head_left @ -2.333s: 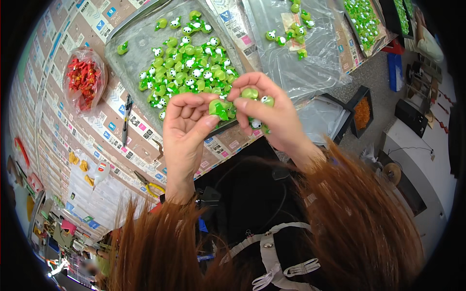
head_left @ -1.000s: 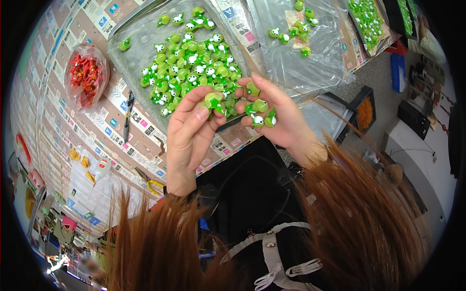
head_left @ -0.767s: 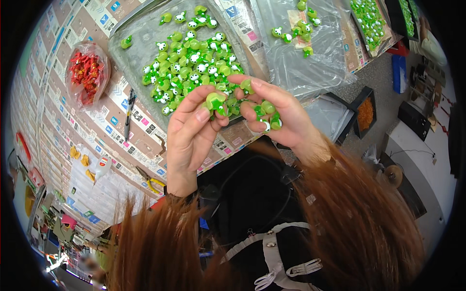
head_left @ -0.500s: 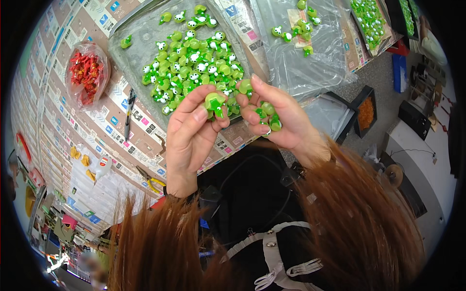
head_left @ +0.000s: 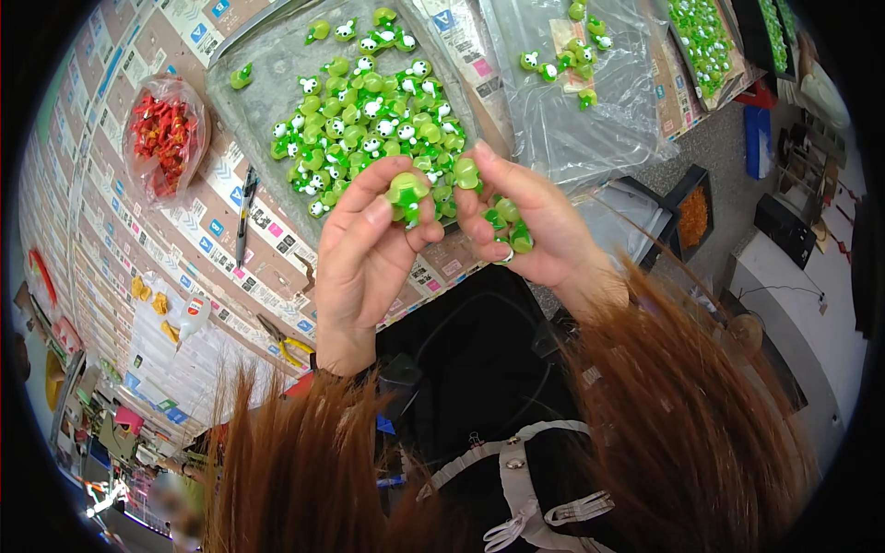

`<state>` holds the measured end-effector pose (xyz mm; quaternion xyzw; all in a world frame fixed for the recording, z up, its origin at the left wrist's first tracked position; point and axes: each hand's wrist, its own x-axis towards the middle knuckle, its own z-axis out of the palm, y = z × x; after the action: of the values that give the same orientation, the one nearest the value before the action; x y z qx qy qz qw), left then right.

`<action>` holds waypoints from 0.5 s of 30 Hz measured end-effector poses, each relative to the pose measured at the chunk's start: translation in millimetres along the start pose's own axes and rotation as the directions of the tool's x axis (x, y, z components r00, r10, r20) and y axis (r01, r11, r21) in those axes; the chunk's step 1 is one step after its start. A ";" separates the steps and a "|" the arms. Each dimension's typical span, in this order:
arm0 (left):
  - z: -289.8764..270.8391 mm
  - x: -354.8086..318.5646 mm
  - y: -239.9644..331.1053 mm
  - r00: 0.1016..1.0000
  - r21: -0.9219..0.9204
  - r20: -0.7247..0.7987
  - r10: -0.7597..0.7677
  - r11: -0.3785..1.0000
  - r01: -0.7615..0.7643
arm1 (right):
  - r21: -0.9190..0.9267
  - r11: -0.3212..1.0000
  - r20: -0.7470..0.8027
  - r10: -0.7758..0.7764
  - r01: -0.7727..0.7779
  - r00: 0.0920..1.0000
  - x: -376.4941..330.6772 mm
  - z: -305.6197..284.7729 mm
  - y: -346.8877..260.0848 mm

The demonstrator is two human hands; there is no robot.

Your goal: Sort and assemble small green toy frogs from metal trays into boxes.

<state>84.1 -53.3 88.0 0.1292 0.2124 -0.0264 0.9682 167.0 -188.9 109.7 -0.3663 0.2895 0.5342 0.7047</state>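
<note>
Between the thumb and forefinger of my left hand (head_left: 361,249) is a small glossy green toy figure (head_left: 407,195). My right hand (head_left: 544,217) pinches another green toy figure (head_left: 467,173) at its fingertips. Its curled lower fingers keep several more green toy figures (head_left: 509,224) against the palm. Both hands are close together over the near edge of a grey metal tray (head_left: 241,120). Heaped in that tray are many green toy figures (head_left: 369,129) with white, dark-dotted heads. A few figures lie apart from the heap near the far side.
Right of the tray, clear plastic sheeting (head_left: 590,138) carries several green figures. A bag of red pieces (head_left: 166,138) stands at the left, beside a pen (head_left: 245,217). Yellow-handled pliers (head_left: 288,343) and a white glue bottle (head_left: 194,316) lie nearer. An orange-filled bin (head_left: 693,217) is at right.
The figure in my left hand has turned slightly between the fingers. The one at my right fingertips has tilted a little, and both hands stay nearly in place.
</note>
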 end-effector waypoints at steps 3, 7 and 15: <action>8.7 1.9 0.3 0.997 0.009 -0.075 0.005 1.000 -0.004 | 0.022 0.998 -0.010 0.064 -0.064 0.998 0.9 0.9 0.9; 10.9 5.0 -3.0 0.984 0.375 -0.176 0.006 0.925 0.062 | 0.037 0.997 0.074 0.058 -0.061 0.996 1.3 1.4 3.2; 10.9 6.5 -5.2 0.982 0.394 -0.162 -0.093 0.906 0.151 | -0.104 0.979 -0.023 -0.177 0.173 0.984 0.0 8.7 14.5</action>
<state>93.8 -61.2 93.6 0.3149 0.2773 -0.1214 0.8996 153.1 -179.4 111.7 -0.4342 0.2398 0.4783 0.7247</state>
